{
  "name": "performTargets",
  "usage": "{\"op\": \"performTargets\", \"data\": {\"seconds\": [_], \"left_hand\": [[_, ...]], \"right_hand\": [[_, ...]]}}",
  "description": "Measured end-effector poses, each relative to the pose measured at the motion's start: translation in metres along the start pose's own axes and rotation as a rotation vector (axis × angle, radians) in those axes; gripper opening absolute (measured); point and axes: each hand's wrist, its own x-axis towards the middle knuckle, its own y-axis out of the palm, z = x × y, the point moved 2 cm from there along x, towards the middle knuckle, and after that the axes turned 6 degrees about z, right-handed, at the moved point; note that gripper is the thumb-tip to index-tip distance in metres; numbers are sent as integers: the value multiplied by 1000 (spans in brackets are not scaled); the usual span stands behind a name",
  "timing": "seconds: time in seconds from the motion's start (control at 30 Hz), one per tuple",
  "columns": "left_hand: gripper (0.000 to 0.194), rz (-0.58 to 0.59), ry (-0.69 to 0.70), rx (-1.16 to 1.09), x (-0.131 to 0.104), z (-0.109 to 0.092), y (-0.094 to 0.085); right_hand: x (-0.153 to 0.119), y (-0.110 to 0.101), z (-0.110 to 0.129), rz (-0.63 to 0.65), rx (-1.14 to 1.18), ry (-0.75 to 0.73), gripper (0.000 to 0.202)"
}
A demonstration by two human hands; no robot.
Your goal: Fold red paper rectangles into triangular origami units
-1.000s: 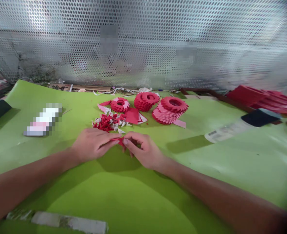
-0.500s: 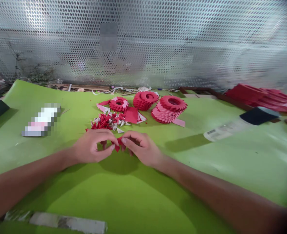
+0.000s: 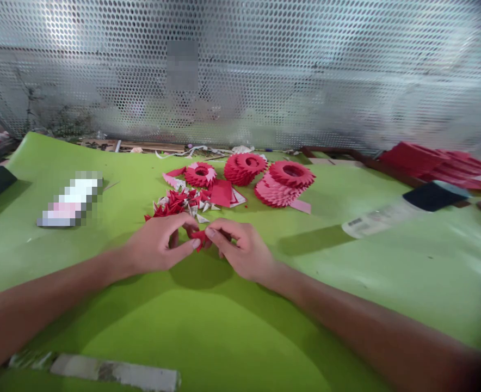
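Note:
A small folded red paper piece (image 3: 199,237) is pinched between my two hands above the green table. My left hand (image 3: 159,243) grips its left side with thumb and fingers. On its right side, the thumb and forefinger of my right hand (image 3: 242,247) are closed on it. Just behind my left hand lies a pile of red and white folded paper pieces (image 3: 175,203). Beyond it are red squares of paper (image 3: 221,193), a small red and pink paper ring (image 3: 200,174), a red stacked ring (image 3: 244,167) and a taller pink and red one (image 3: 283,184).
A bottle with a dark cap (image 3: 406,209) lies on the right of the green table (image 3: 240,337), before a red paper stack (image 3: 432,163). A blurred-out phone-like object (image 3: 71,201) is at left. Perforated metal sheet (image 3: 240,71) stands behind.
The fingers of my left hand have shifted slightly to the right over the red paper piece, which has turned a little. My right hand has barely moved.

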Motion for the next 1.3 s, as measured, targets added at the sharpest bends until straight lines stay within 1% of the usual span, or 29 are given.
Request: {"op": "performTargets", "data": {"seconds": [0.13, 0.27, 0.37, 0.5, 0.67, 0.87, 0.97, 1.1, 1.17, 1.3], "left_hand": [[31, 14, -1, 19, 2, 1, 1], [35, -9, -11, -52, 2, 4, 1], [38, -13, -42, -81, 3, 4, 1], [42, 10, -79, -107, 3, 4, 1], [39, 23, -37, -108, 3, 0, -1], [39, 14, -17, -121, 3, -1, -2], [38, 42, -12, -118, 3, -1, -2], [36, 50, -22, -99, 3, -2, -1], [36, 43, -26, -95, 3, -2, -2], [37, 45, -37, -85, 3, -3, -3]], "right_hand": [[0, 1, -1, 22, 46, 0, 31], [1, 1, -2, 40, -7, 37, 29], [0, 0, -1, 42, -50, 27, 30], [0, 0, 0, 41, -61, -1, 32], [-1, 0, -2, 133, 0, 21, 36], [0, 0, -2, 142, 58, 20, 38], [0, 1, -4, 159, 10, 33, 37], [0, 2, -3, 147, -104, 28, 30], [-1, 1, -1, 139, -93, 21, 29], [-1, -1, 1, 103, -22, 4, 33]]}}
